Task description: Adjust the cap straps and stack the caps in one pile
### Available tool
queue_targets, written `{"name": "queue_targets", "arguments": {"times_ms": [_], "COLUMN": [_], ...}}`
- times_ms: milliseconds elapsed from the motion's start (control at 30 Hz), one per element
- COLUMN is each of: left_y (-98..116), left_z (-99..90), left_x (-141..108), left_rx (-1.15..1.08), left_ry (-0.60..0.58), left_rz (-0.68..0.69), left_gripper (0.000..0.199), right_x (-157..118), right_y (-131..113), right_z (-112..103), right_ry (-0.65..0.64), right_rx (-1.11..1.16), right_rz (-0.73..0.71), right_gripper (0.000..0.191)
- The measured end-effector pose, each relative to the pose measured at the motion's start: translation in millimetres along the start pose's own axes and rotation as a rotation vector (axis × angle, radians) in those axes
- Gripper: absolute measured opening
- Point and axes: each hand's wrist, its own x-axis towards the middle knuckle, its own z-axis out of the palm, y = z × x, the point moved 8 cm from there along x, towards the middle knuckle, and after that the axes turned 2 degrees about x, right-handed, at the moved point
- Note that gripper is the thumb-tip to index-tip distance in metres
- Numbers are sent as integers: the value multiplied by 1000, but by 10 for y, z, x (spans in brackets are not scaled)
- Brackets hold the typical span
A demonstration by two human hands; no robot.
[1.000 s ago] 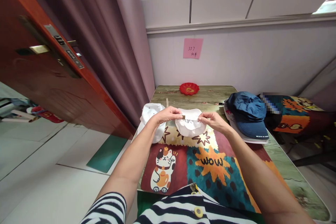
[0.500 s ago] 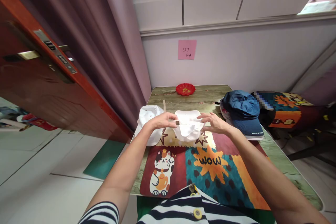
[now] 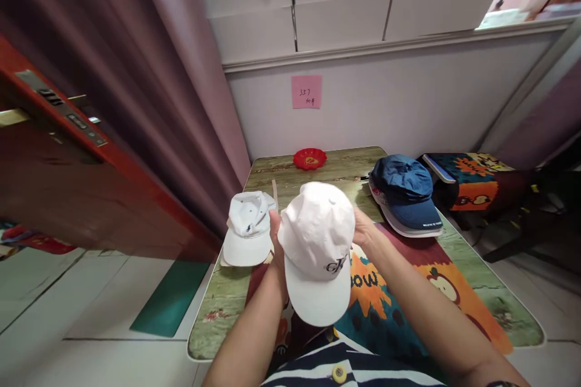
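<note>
A white baseball cap [image 3: 320,236] with dark letters on its front is held up above the table, crown up and brim toward me. My left hand [image 3: 276,236] grips its left side, with part of the fingers hidden behind the cap. On the other side my right hand [image 3: 363,231] holds the cap's edge, its fingertips tucked out of sight. A second white cap [image 3: 249,224] with a small dark emblem lies on the table to the left of my left hand. To the right, a navy cap [image 3: 403,187] rests on top of other caps.
A red scalloped dish [image 3: 310,159] sits near the table's back edge. The wooden-look table [image 3: 218,314] carries a colourful mat [image 3: 458,272]. A pink note [image 3: 306,92] is stuck to the wall. At left stand a curtain [image 3: 181,72] and a red door [image 3: 91,193].
The held white cap has been lifted off the table toward me and turned, so its lettered front and brim now show. The head view has shifted slightly.
</note>
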Motion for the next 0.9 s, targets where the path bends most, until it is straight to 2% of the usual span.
{"name": "queue_targets", "arguments": {"times_ms": [100,233,300,367,433,533,633,700,733,800,833,900], "left_y": [-48,142,166,110,-4,-291,-645,-787,-828,-859,-864,-858], "left_z": [-65,-139,-155,-130,-74,-41,-123,-198,-220,-242,-245,-239], "left_x": [-25,24,65,129,212,307,305,262,236,191,180,178], "left_rx": [-68,-192,-258,-286,-254,-44,488,819,920,1003,1011,1012], "left_ry": [20,53,93,105,73,11,-18,-7,-3,1,-3,-11], "left_rz": [-16,86,113,110,101,72,61,144,198,298,325,347], "left_gripper": [79,82,80,81,87,87,60,42,34,21,18,15], "right_x": [-178,-684,-868,-942,-928,-810,-672,-628,-622,-644,-677,-798], "right_y": [382,818,907,855,626,-67,-999,-1546,-1731,-1889,-1865,-1637], "right_z": [-118,-51,-24,-91,-251,-612,-1067,-1422,-1621,-2044,-2253,-2653], "right_ry": [43,-4,12,88,192,326,423,499,546,664,733,905], "right_rx": [184,434,490,496,456,326,135,47,36,43,44,67], "right_rz": [111,258,222,122,0,-193,-428,-609,-675,-727,-710,-584], "right_gripper": [33,56,45,38,43,45,41,36,34,30,29,25]}}
